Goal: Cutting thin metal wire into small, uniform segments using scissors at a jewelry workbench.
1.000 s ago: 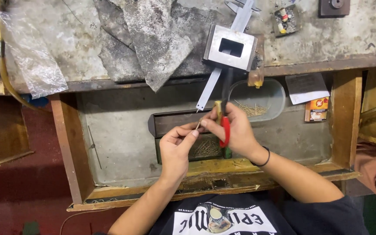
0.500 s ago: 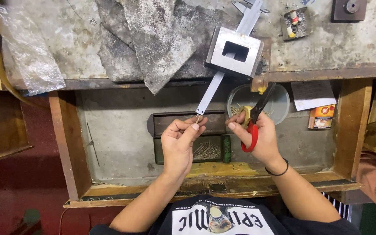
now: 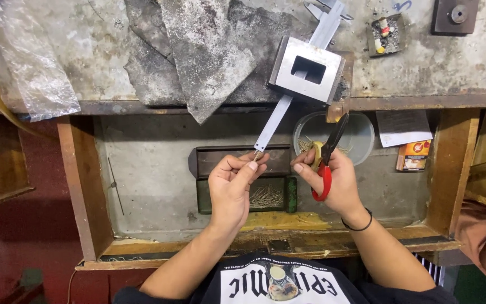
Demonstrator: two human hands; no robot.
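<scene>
Fingers of the left hand (image 3: 230, 183) are pinched together on a thin, short, pale metal pin (image 3: 256, 156), whose tip shows just above the thumb and forefinger. Fingers of the right hand (image 3: 336, 180) are closed around a pair of scissors with red plastic loop handles and dark steel blades (image 3: 326, 160); the blades stand nearly shut and point up and to the right, away from the left hand. A thin black band sits on the right wrist.

Just above the left fingers ends a long flat strip of bright grey metal (image 3: 277, 121), which runs up and to the right through a square block of brushed steel with a rectangular opening (image 3: 306, 68), resting at the edge of the rough, stained grey tabletop (image 3: 113, 50). Behind the right fingers lies a round clear plastic dish (image 3: 361, 138) holding fine straw-coloured pieces. Beneath both hands sit two shallow dark rectangular trays (image 3: 215, 160); the nearer one holds a loose heap of thin pale pins (image 3: 266, 196). All this lies in an open wooden drawer (image 3: 82, 186) with a worn grey floor. Well to the left of the left fingers, crumpled clear plastic sheet (image 3: 29, 62) hangs over the tabletop edge. To the right of the right fingers lie a white paper slip (image 3: 403, 126) and a small orange carton (image 3: 413, 156).
</scene>
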